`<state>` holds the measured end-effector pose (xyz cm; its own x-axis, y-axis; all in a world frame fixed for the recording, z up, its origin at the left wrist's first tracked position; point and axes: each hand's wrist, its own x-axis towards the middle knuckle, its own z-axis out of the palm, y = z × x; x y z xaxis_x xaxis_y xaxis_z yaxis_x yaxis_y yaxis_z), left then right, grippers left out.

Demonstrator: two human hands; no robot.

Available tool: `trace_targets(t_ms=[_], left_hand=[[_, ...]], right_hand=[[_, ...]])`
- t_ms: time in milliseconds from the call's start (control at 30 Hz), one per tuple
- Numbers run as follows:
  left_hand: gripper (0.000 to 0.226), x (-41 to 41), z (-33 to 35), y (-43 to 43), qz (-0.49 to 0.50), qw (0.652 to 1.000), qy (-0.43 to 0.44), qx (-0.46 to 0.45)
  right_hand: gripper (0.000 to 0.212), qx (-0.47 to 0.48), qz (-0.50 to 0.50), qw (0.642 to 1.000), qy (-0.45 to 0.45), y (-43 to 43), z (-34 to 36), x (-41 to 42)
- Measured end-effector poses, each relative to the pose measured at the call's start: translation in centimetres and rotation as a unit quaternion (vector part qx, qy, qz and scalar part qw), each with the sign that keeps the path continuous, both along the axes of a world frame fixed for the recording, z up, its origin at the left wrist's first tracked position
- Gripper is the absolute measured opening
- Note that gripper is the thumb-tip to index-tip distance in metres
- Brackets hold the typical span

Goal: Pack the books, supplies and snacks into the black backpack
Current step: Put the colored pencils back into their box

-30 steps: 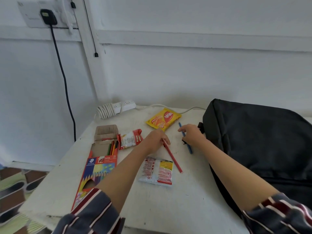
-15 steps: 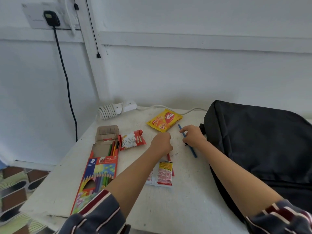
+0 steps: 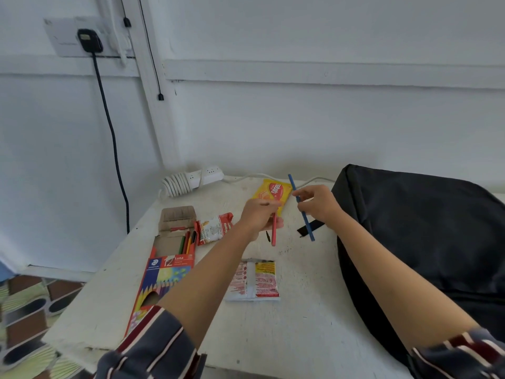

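Observation:
My left hand (image 3: 259, 216) pinches a red pencil (image 3: 273, 233) that points down, lifted off the table. My right hand (image 3: 318, 202) holds a blue pencil (image 3: 305, 218) tilted above the table, beside the black backpack (image 3: 426, 242) lying at the right. An open box of coloured pencils (image 3: 166, 272) lies at the left with several pencils inside. A yellow snack packet (image 3: 273, 190) sits behind my hands, a red-and-white packet (image 3: 214, 229) next to the box, and a white-and-red packet (image 3: 254, 280) lies nearer me.
The white table (image 3: 295, 332) stands against a white wall. A coiled white power strip (image 3: 191, 180) lies at the table's back edge. A black strap (image 3: 310, 227) of the backpack lies under the blue pencil. Patterned floor shows at the lower left.
Both hands have lifted their pencils off the table. The red pencil now hangs from my left hand; the blue one is raised and tilted in my right.

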<state>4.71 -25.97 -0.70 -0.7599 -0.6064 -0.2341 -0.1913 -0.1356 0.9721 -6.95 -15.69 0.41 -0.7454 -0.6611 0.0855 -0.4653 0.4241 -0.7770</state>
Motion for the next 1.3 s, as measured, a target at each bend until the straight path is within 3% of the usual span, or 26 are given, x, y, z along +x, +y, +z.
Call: trace_targets(t_ms=[267,433,600,833,1067,1300], left_hand=[[0.030,4.3,2.0,-3.4,0.015,0.996,0.085,0.023],[0.027,9.3,1.6,-7.8,0.092,0.994,0.061,0.015],[0.041,14.1,0.5,-12.6,0.121,0.988,-0.008,-0.091],[0.057,17.5,-1.1,-16.1,0.072,0.983,-0.023,-0.165],[0.054,16.7,-2.4,-17.4,0.042,0.981,-0.029,-0.188],[0.053,16.5,-3.2,-17.9,0.026,0.981,-0.033,-0.187]], right_hand=[[0.037,-0.101,0.068,0.988,-0.098,-3.7,1.6,3.3],[0.038,-0.111,0.113,0.978,-0.133,-8.2,1.0,7.8],[0.039,-0.112,0.154,0.974,-0.122,-12.8,-0.1,12.8],[0.043,-0.059,0.155,0.985,-0.048,-17.5,-1.8,16.7],[0.042,0.008,0.134,0.991,0.023,-18.8,-3.4,16.6],[0.039,0.160,0.227,0.949,0.146,-18.3,-4.6,16.6]])
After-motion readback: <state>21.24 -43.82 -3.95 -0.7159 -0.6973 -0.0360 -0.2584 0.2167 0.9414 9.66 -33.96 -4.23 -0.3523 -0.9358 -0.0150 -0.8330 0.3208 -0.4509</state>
